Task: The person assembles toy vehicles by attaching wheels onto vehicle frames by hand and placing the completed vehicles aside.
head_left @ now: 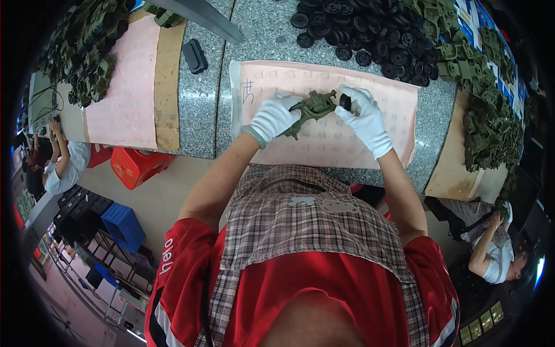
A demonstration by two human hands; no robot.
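My left hand [273, 118], in a white glove, grips an olive-green moulded plastic part [319, 106] that looks like a toy vehicle chassis. Between the thumb and fingers of my right hand [366, 121], also gloved, is a small black wheel [345, 102], seen nearly edge-on. The wheel is held close to the right end of the green part; from this angle I cannot tell whether they touch. Both hands are above a pink sheet [341, 151] with faint printed marks, laid on the speckled grey table [199, 124].
Black wheels [376, 34] are heaped at the far right, beside piled green parts [462, 66]. More green parts [87, 55] lie at left. A black oblong piece [195, 56] and a grey metal bar [202, 18] sit left of centre. Co-workers [492, 248] are at both sides.
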